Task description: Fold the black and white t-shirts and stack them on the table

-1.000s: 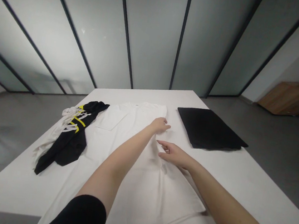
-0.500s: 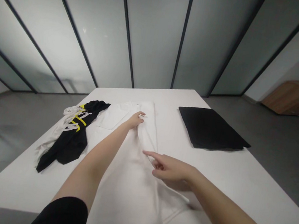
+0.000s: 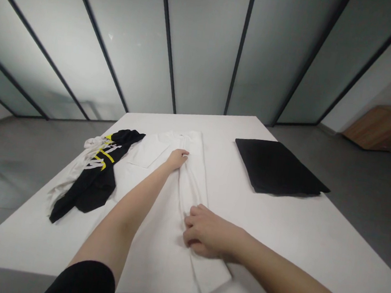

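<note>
You stand at a white table point(image 3: 296, 252), looking down along your two bare arms. A white shirt point(image 3: 157, 260) lies on it in front of you, its collar end toward the far edge, its hem at the near edge. One sleeve lies spread out on the left. The right side of the shirt is turned inward, making a long folded strip that runs from near the collar down toward the hem, with a few soft creases along it.

Your left hand point(image 3: 177, 158) reaches to the upper part of the shirt, and its thumb and fingertips pinch the inner edge of that strip. Your right hand point(image 3: 203, 232) is nearer to you, lower on the same strip, fingers curled down against the cloth; you cannot tell from this view whether they grasp it or only press on it. A black sleeve point(image 3: 83, 279) covers your upper left arm.

To the left, touching or just beside the shirt, is a rumpled black garment point(image 3: 94, 194) with yellow and white printing, and crumpled white cloth point(image 3: 67, 186) along its outer side. To the right, well apart from the shirt, a flat black cloth point(image 3: 278, 167) lies neatly squared. Beyond the table stand frosted panels point(image 3: 206, 49) in dark frames, and a wooden cabinet point(image 3: 381, 127) is at the far right on the grey floor point(image 3: 370, 194).
</note>
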The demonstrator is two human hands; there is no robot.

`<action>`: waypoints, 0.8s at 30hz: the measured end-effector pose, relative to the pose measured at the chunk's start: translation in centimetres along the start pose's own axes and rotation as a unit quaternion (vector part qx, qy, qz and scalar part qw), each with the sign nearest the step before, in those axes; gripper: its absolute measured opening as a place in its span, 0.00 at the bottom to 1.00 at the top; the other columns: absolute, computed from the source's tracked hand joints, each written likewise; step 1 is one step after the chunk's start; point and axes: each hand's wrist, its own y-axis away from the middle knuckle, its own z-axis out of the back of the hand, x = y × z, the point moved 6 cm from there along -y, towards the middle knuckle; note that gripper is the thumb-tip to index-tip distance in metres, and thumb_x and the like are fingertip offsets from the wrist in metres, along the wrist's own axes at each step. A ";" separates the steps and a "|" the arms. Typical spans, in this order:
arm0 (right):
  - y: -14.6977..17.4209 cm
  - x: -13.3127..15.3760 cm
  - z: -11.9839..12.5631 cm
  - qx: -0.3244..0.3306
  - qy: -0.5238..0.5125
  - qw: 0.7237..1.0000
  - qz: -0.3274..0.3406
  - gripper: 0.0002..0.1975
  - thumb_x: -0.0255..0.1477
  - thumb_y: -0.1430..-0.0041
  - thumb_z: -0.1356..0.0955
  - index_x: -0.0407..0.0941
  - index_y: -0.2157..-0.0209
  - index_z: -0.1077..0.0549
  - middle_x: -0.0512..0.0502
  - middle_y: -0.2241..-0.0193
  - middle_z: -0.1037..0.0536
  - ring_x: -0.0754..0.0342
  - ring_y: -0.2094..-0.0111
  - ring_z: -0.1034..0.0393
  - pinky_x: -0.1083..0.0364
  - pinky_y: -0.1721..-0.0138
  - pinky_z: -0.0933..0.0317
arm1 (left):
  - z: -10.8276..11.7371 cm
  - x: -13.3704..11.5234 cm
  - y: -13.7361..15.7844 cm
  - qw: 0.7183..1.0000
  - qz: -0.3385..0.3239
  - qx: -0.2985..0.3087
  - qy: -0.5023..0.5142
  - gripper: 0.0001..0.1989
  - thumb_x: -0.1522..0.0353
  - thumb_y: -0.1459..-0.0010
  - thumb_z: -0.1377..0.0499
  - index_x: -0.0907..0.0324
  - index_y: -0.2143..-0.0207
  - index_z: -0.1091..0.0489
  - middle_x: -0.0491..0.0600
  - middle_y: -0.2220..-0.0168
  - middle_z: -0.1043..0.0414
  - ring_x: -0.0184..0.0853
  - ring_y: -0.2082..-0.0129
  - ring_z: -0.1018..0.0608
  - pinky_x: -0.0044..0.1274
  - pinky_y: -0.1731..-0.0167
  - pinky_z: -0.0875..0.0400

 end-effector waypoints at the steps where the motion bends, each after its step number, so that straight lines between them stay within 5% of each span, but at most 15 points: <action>1: -0.1 0.2 0.0 0.001 0.004 1.000 0.003 0.03 0.26 0.37 0.28 0.47 0.64 0.19 0.46 0.68 0.23 0.45 0.59 0.36 0.47 0.54 0.44 | 0.0 -0.1 0.0 1.000 0.000 0.001 -0.006 0.19 0.72 0.35 0.40 0.58 0.44 0.19 0.54 0.44 0.17 0.42 0.46 0.17 0.29 0.39 0.28; 11: -1.3 0.6 -0.4 -0.078 -0.254 0.961 0.071 0.12 0.26 0.30 0.32 0.45 0.50 0.20 0.42 0.57 0.17 0.50 0.56 0.24 0.50 0.49 0.33 | 0.6 -1.8 1.3 0.996 -0.026 -0.004 -0.080 0.21 0.71 0.35 0.40 0.59 0.41 0.22 0.58 0.38 0.24 0.45 0.37 0.24 0.33 0.33 0.34; 14: -0.9 -1.4 0.2 -0.157 -0.302 0.940 0.006 0.12 0.26 0.29 0.34 0.45 0.51 0.19 0.42 0.57 0.16 0.51 0.57 0.22 0.52 0.52 0.31 | 0.5 -3.8 3.3 0.986 -0.056 -0.041 -0.153 0.20 0.67 0.33 0.40 0.58 0.40 0.24 0.60 0.32 0.32 0.50 0.33 0.30 0.38 0.32 0.37; 17: -0.2 -3.4 1.1 -0.234 -0.261 0.935 -0.059 0.13 0.23 0.32 0.34 0.45 0.54 0.18 0.43 0.61 0.17 0.51 0.61 0.23 0.53 0.57 0.31 | -1.5 -6.0 6.0 0.973 -0.105 -0.014 -0.205 0.21 0.60 0.29 0.43 0.57 0.40 0.25 0.60 0.30 0.34 0.52 0.31 0.32 0.40 0.32 0.38; 24: -0.7 -1.6 -0.7 -0.055 -0.109 0.992 0.000 0.13 0.23 0.34 0.29 0.49 0.52 0.15 0.47 0.64 0.17 0.50 0.59 0.25 0.51 0.52 0.36 | -5.6 -5.5 8.0 0.975 -0.072 0.045 -0.205 0.33 0.52 0.26 0.50 0.55 0.25 0.43 0.61 0.22 0.49 0.56 0.23 0.45 0.47 0.27 0.50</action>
